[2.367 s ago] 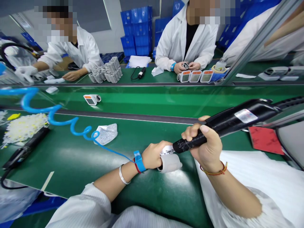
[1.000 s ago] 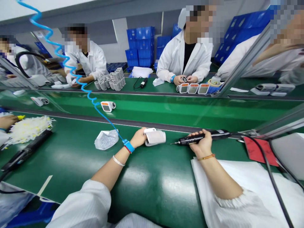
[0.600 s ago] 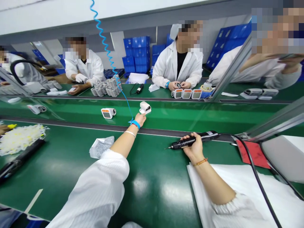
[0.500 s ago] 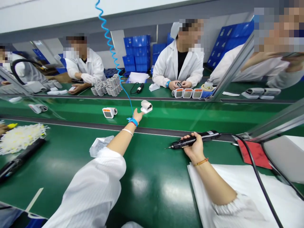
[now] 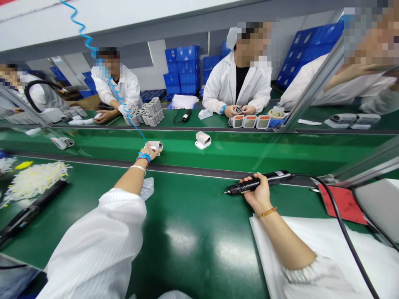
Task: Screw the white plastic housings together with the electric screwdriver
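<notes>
My left hand [image 5: 151, 153] reaches over the green conveyor belt and is closed around a white wrist blood pressure monitor [image 5: 156, 145], covering much of it. Another such monitor [image 5: 203, 140] rests on the belt to the right, apart from both hands. In my right hand [image 5: 261, 194] is a black electric screwdriver [image 5: 241, 187], held nearly level above the bench with its bit pointing left. Partly behind my left forearm lies a small clear plastic bag [image 5: 147, 189] on the bench.
White sheets [image 5: 330, 236] and a red sheet [image 5: 342, 203] lie at right, by the screwdriver's cable [image 5: 339, 216]. A pile of small white-and-yellow parts [image 5: 39, 180] and a black tool [image 5: 34, 207] are at left. Co-workers sit beyond the belt. A coiled blue cord [image 5: 81, 31] hangs down.
My left hand has moved left, away from beside the right-hand monitor, and has taken hold of the other one. My right hand still holds the screwdriver in about the same place.
</notes>
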`<state>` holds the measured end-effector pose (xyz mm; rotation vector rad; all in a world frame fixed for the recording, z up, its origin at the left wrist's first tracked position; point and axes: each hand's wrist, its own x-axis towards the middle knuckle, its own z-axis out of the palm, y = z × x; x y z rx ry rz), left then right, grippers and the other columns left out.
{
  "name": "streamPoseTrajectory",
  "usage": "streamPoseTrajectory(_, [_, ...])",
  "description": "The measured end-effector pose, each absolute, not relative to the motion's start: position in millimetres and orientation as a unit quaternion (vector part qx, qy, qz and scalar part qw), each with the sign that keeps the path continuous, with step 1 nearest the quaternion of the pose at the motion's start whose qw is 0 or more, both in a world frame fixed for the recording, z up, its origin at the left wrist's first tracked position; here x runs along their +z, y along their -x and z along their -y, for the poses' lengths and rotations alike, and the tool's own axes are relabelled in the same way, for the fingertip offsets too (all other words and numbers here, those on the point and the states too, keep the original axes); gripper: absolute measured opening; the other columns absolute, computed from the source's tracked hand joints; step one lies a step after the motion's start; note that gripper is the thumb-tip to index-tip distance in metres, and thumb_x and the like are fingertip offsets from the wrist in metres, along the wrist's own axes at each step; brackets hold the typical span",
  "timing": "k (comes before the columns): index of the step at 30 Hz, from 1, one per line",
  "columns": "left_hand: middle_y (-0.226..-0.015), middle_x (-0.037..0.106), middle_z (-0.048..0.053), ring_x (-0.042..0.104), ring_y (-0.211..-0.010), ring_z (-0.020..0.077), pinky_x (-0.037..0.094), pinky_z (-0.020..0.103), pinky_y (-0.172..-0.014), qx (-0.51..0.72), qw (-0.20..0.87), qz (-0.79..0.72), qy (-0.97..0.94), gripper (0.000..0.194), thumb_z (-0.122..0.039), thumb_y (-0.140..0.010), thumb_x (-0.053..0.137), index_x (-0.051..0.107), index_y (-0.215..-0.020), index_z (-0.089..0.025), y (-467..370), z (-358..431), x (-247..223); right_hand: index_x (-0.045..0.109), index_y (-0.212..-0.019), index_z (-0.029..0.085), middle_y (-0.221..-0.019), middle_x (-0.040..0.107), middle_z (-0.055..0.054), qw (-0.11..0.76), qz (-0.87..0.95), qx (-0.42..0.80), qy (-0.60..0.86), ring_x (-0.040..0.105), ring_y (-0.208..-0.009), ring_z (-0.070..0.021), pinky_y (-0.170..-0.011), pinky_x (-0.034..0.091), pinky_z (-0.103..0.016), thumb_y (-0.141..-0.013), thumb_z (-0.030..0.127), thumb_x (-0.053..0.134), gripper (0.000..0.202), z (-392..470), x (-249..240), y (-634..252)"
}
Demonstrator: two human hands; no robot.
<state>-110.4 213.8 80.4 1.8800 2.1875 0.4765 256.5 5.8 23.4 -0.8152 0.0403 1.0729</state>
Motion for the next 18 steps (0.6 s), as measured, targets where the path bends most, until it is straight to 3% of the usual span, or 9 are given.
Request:
streamPoseTrajectory(5, [-0.09,0.064,0.01,0.062,-0.079,0.022,0.045,0.029,-0.069,0.126,0.124,-0.659,-0.731,0.04,-0.036,-0.073,0.063,0.044,-0.101,-0.015,92,-187,91,0.044,-0.074,0.02,-0.059,0.048,0.004,0.781,-0.014,0.5,0.374,0.051,-0.053,-0.0101,-0.056,0.052,-0.026,-0.072,0.028,0.058,0.016,-6,22,-258])
streamPoseTrajectory(11, [-0.089,0.062,0.002,0.058,-0.087,0.019,0.042,0.025,-0.08,0.072,0.144,-0.448,-0.879,0.019,-0.022,-0.061,0.065,0.057,-0.079,-0.02,48,-121,106,0.043,-0.074,0.02,-0.061,0.048,0.004,0.78,-0.01,0.504,0.37,0.051,-0.053,-0.0101,-0.056,0.052,-0.026,-0.073,0.027,0.057,0.016,-6,22,-258])
streamPoseTrajectory(14, [-0.089,0.06,0.005,0.058,-0.082,0.0184,0.043,0.025,-0.075,-0.005,0.084,-0.289,-0.954,0.021,-0.018,-0.067,0.059,0.06,-0.087,-0.02,28,-79,105,0.042,-0.073,0.019,-0.06,0.048,0.004,0.778,-0.012,0.505,0.373,0.051,-0.053,-0.0103,-0.055,0.052,-0.026,-0.074,0.025,0.055,0.014,-5,24,-258])
streamPoseTrajectory(18, [-0.102,0.058,0.007,0.057,-0.089,0.0201,0.045,0.028,-0.074,-0.045,0.035,-0.216,-0.975,0.029,-0.015,-0.075,0.053,0.06,-0.101,-0.026,15,-40,103,0.042,-0.072,0.019,-0.059,0.048,0.004,0.777,-0.016,0.506,0.374,0.051,-0.052,-0.0108,-0.053,0.051,-0.026,-0.075,0.024,0.053,0.013,-2,26,-258])
